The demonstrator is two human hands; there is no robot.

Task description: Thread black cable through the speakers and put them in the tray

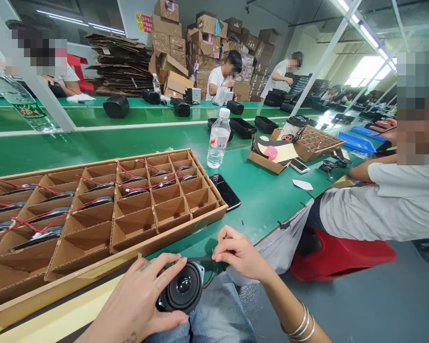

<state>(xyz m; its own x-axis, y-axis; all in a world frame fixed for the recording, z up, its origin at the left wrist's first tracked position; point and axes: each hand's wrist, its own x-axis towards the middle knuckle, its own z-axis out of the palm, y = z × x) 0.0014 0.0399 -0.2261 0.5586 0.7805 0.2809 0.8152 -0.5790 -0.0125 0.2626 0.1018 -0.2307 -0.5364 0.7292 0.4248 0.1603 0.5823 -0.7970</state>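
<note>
My left hand point(143, 290) grips a round black speaker point(183, 285) by its edge, thumb below and fingers along the top. The speaker faces up over my lap at the table's edge. A thin dark strip point(203, 259) runs from the speaker's upper rim to my right hand point(238, 252), where thumb and fingers pinch its end. A bit of red wire shows below the strip. Just beyond my hands lies a cardboard box point(210, 213) with dividers. Several speakers with red wires stand in its far and left cells; several nearer cells hold nothing.
A black phone point(226, 191) and a water bottle point(219, 139) sit beyond the box. Further right are a small carton point(268, 163), a white phone point(299, 165) and a patterned cup point(292, 128). A co-worker's sleeve point(361, 209) and a red stool point(343, 255) are at right.
</note>
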